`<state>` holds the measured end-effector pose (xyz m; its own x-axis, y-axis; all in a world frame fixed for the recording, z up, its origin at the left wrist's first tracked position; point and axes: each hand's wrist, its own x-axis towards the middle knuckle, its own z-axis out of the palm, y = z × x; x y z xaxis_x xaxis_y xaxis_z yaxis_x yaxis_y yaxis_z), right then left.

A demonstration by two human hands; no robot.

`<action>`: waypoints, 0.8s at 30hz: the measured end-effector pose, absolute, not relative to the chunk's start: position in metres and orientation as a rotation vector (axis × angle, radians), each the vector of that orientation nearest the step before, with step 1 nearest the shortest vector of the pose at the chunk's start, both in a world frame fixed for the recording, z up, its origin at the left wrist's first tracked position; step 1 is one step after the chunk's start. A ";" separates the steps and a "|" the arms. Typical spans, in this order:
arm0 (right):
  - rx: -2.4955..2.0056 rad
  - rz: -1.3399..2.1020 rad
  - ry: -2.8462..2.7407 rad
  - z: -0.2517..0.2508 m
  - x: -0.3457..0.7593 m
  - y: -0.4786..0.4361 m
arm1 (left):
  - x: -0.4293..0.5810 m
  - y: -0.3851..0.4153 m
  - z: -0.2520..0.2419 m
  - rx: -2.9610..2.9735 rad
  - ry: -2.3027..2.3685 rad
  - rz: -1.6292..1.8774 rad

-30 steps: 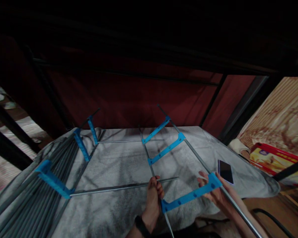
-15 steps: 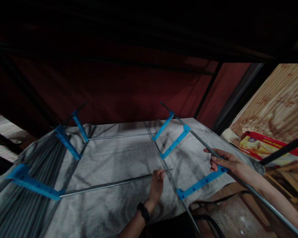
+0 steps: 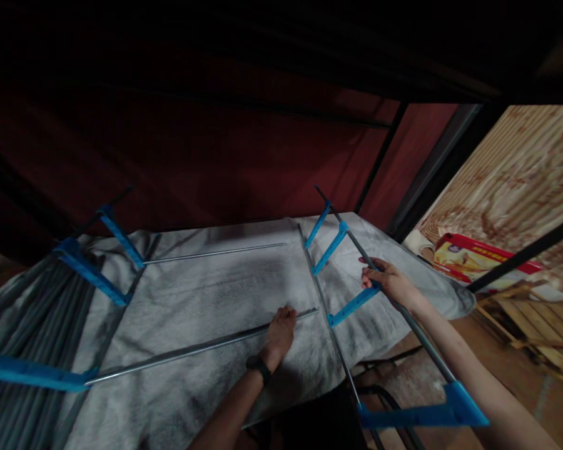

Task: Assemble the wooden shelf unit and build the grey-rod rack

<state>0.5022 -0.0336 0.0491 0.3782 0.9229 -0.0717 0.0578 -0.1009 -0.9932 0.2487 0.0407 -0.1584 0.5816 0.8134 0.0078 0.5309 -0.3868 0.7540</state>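
My left hand (image 3: pixel 280 334) rests on the grey cloth (image 3: pixel 206 294) with its fingers closed round a thin metal rod (image 3: pixel 192 352) near the rod's right end. That rod runs left to a blue plastic bracket (image 3: pixel 28 372). My right hand (image 3: pixel 388 280) grips the outer rod (image 3: pixel 380 275) of a ladder-like frame, right where a blue crossbar (image 3: pixel 351 306) meets it. Two more blue crossbars (image 3: pixel 331 247) sit further back on the frame. Another blue crossbar (image 3: pixel 422 412) hangs near the frame's close end, off the table.
A second frame with blue brackets (image 3: pixel 91 272) and a bundle of grey rods (image 3: pixel 32 325) lies at the left. A dark red fabric wall (image 3: pixel 216 156) stands behind. A red and yellow box (image 3: pixel 478 259) and wooden slats (image 3: pixel 525 312) are at the right.
The view has swung left and back. My left hand moved from the frame's inner rod to the loose cross rod. My right hand slid up the outer rod, and the phone is out of sight.
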 end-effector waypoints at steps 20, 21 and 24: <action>-1.379 1.005 -0.843 0.026 0.468 0.011 | 0.243 0.034 -0.148 2.082 0.976 0.371; -1.374 1.010 -0.840 0.025 0.468 0.010 | 0.243 0.035 -0.149 2.098 0.972 0.363; -1.360 1.036 -0.837 0.024 0.466 0.012 | 0.244 0.035 -0.152 2.125 0.952 0.340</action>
<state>0.4658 0.0118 0.0238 0.3503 0.9312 -0.1004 -0.0979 -0.0702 -0.9927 0.2437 0.0353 -0.1524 0.6854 0.7253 -0.0641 0.5201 -0.4261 0.7402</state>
